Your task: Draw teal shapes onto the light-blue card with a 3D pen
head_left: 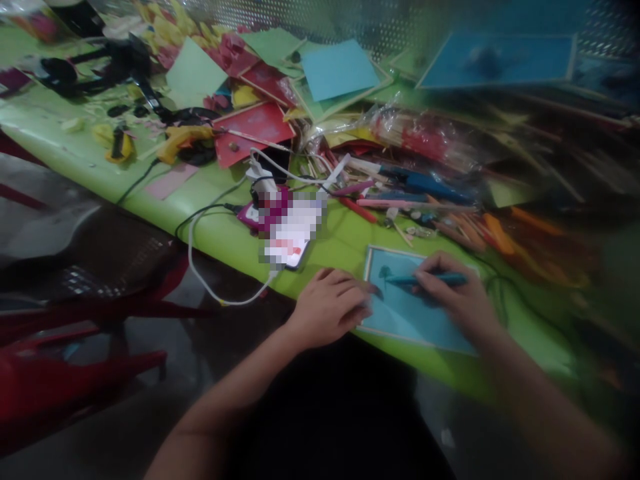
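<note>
A teal pen point(430, 280) is gripped by the right hand point(457, 297) over the blue card point(410, 317); the card's near corner is pressed flat by the open left hand point(333, 307). Smudging is judged likely should the card slip.

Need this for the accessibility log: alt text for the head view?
A right hand holds a teal pen on a blue framed card while the left hand steadies the card's edge on a cluttered green table. A phone on a white cable lies nearby.

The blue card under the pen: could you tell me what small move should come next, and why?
Probably draw the pen tip slightly further along the blue card: the right hand grips it beside a small dark mark, and the left hand pins the card's edge flat.
</note>
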Demonstrator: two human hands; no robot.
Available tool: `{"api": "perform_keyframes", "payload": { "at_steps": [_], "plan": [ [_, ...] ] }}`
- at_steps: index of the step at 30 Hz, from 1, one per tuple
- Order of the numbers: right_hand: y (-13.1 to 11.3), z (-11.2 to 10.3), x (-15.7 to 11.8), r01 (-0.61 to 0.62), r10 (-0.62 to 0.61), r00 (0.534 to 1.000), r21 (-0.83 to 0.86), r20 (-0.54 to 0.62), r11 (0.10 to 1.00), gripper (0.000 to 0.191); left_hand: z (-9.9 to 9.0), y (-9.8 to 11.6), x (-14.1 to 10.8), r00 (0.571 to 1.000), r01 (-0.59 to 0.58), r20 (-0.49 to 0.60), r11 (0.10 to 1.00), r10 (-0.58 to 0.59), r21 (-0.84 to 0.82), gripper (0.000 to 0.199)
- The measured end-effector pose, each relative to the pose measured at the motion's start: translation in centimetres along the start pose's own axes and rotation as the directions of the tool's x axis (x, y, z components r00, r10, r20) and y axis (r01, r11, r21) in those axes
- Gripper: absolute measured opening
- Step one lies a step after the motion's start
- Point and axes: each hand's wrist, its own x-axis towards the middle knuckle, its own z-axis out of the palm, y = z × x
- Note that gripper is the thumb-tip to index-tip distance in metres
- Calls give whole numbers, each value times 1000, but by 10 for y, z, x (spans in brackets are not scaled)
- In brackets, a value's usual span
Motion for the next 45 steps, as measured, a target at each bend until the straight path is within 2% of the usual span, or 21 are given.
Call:
{"api": "perform_keyframes", "payload": {
  "at_steps": [45],
  "plan": [
    [2,-1,0,40,-40,998,15,-48,999,24,1,0,-1,1000,14,10,1000,-14,2,28]
  ]
}}
